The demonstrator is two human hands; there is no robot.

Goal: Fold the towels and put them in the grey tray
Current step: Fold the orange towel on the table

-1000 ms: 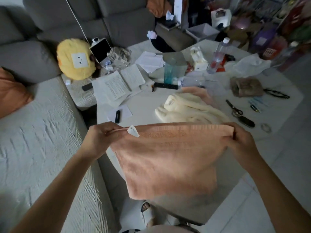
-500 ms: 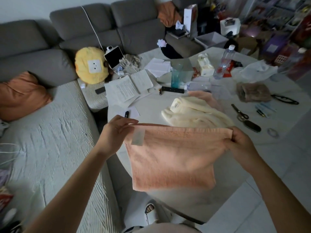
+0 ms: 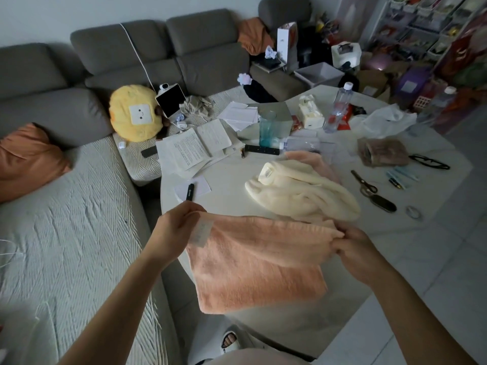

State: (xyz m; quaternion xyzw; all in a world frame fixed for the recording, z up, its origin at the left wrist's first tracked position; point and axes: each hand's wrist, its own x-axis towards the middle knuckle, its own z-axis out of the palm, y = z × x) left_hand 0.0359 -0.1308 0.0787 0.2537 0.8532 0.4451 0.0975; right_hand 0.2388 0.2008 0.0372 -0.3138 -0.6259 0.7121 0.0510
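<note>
A peach towel (image 3: 257, 262) hangs doubled over the near edge of the white round table (image 3: 232, 196). My left hand (image 3: 175, 230) pinches its top left corner beside the white label. My right hand (image 3: 355, 248) grips the top right corner. Behind it on the table lies a crumpled cream towel (image 3: 303, 196), with a pink towel (image 3: 313, 160) partly hidden under it. The grey tray (image 3: 317, 73) stands far back on the sofa seat, beyond the table.
Papers (image 3: 195, 146), a teal glass (image 3: 267, 127), a water bottle (image 3: 340, 106), scissors (image 3: 365, 184), glasses (image 3: 428, 162) and a black pen (image 3: 190, 191) lie on the table. To the left stretches a grey sofa with a yellow plush (image 3: 135, 115) and an orange cushion (image 3: 26, 159).
The towel's top edge has sagged lower and my hands have come a little closer together. My head has lifted, so more of the sofa and the tray show.
</note>
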